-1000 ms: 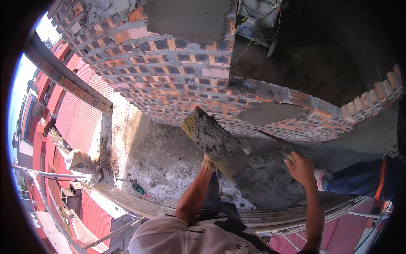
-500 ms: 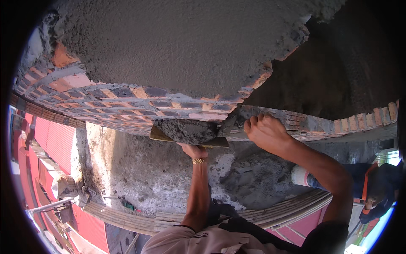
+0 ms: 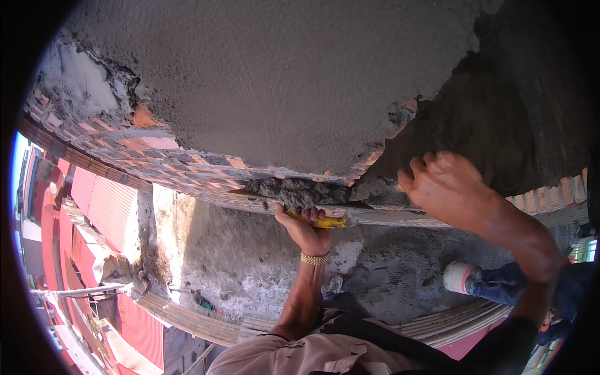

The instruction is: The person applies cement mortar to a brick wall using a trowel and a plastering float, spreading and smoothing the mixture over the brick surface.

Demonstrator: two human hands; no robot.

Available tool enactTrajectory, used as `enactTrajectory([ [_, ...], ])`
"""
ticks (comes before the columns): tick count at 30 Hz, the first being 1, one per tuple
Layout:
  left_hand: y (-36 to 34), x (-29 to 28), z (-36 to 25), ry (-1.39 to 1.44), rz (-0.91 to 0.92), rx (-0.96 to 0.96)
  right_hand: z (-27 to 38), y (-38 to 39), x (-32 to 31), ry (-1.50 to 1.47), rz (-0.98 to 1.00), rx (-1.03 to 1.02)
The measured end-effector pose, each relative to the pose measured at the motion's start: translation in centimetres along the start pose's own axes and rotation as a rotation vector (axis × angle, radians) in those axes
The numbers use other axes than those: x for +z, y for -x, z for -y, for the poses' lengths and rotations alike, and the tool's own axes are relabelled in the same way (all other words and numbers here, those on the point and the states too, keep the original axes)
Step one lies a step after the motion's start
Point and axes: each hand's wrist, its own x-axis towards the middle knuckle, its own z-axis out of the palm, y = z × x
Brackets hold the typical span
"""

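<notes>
Ahead of my left grip (image 3: 304, 234), smooth, wet grey plaster (image 3: 281, 81) spreads over a red brick wall (image 3: 203, 167); beneath the grip lies a stained grey concrete floor (image 3: 231, 250), with round tan bamboo poles (image 3: 187, 319) nearer the body. I have that grip clenched on a yellow handle (image 3: 330, 222) below a flat board, lumpy grey mortar (image 3: 290, 189) on top, close to the wall. My right grip (image 3: 442, 182) curls farther right; I cannot tell what it holds.
</notes>
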Motion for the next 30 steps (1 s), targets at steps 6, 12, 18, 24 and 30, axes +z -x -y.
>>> enactTrajectory([
  [6,2.3,1.9,-0.3,0.002,0.176,0.051,-2.4,1.9,-4.5,-0.009,-0.009,-0.036],
  [12,6.7,6.6,-2.8,-0.084,0.210,0.189,-4.5,2.3,-9.3,-0.033,-0.029,-0.006],
  [18,10.1,9.3,-4.6,-0.128,0.438,0.271,-5.1,2.8,-15.1,0.145,0.019,0.120],
  [24,15.0,15.5,-7.1,-0.177,0.565,0.296,-5.9,5.8,-20.0,0.185,0.032,0.251],
  [30,18.5,20.6,-9.7,-0.246,0.635,0.398,-4.8,11.0,-20.7,0.210,-0.041,0.293],
])
